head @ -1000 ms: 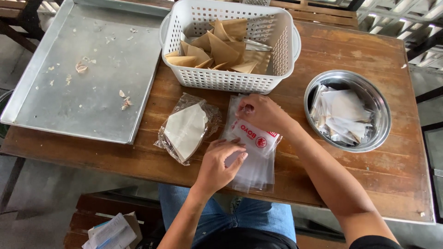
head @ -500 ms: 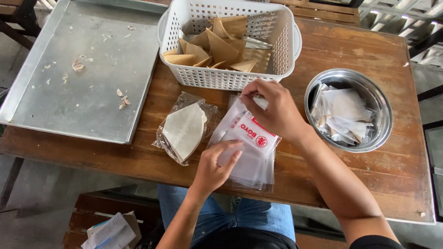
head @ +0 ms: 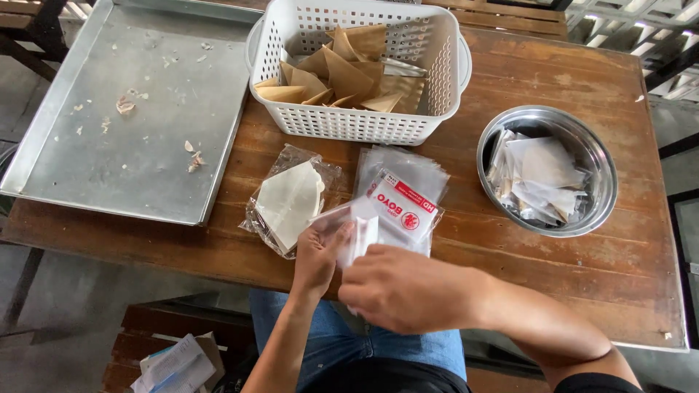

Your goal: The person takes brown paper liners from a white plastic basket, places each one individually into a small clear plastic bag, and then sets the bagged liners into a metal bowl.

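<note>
Over the table's front edge my left hand (head: 318,253) and my right hand (head: 402,287) hold one small clear plastic bag (head: 354,236) between them. Just beyond lies a stack of clear bags (head: 401,196) with a red and white label on top. To the left of that stack rests a clear packet of white triangular pieces (head: 289,201). A white perforated basket (head: 429,87) behind them holds several brown folded triangles (head: 342,71).
A large metal tray (head: 160,145) with scattered crumbs covers the table's left part. A round steel bowl (head: 604,196) at the right holds several bagged white pieces. The wooden table (head: 553,276) ends close to my body; papers lie on the bench below (head: 175,367).
My right hand has come back from the far end of the bag stack to the near edge. Both hands now hold a single bag pulled off the stack.
</note>
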